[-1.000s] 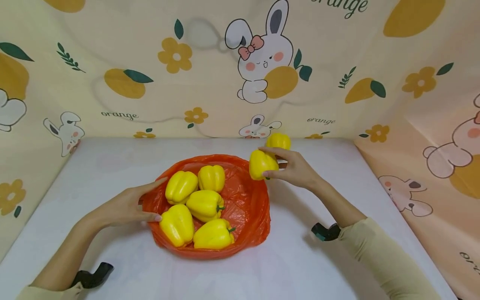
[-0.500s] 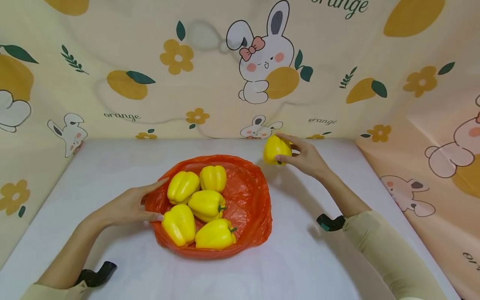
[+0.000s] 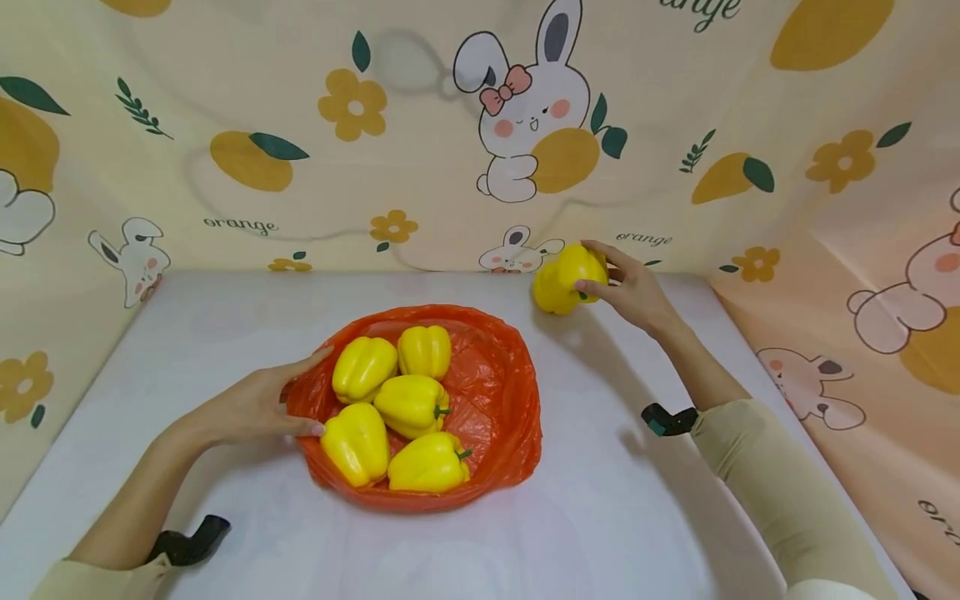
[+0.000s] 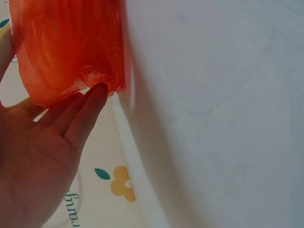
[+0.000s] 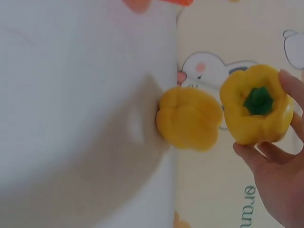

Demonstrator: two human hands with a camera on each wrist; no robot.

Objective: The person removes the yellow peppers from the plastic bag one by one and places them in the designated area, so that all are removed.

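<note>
From where I stand, the right hand (image 3: 628,290) has just carried its yellow bell pepper (image 3: 579,263) away from the red plastic bag (image 3: 528,400). A second ago it hung over the bag's right rim; now it is well beyond that rim, to the far right, up against the line of sight of a second loose bell pepper (image 3: 550,292). For the work in hand, that leaves two peppers outside the bag, while five yellow bell peppers (image 3: 408,406) lie inside, gathered on its left half.

The thumb and fingers of the right hand are curved round the pepper, whose green stem faces back toward the person. It looks raised off the white tabletop (image 3: 600,500); whether it touches its neighbour I cannot tell.

The left hand (image 3: 258,408) has hardly moved: thumb and fingers are spread wide along the bag's left edge, resting against the plastic without any tight grip that I can see.

Beyond the bag, the table's far edge meets the patterned cloth (image 3: 427,183) just behind the loose pepper, so I judge there is little depth left there. Right of the bag, the tabletop gives generous room to move.
</note>
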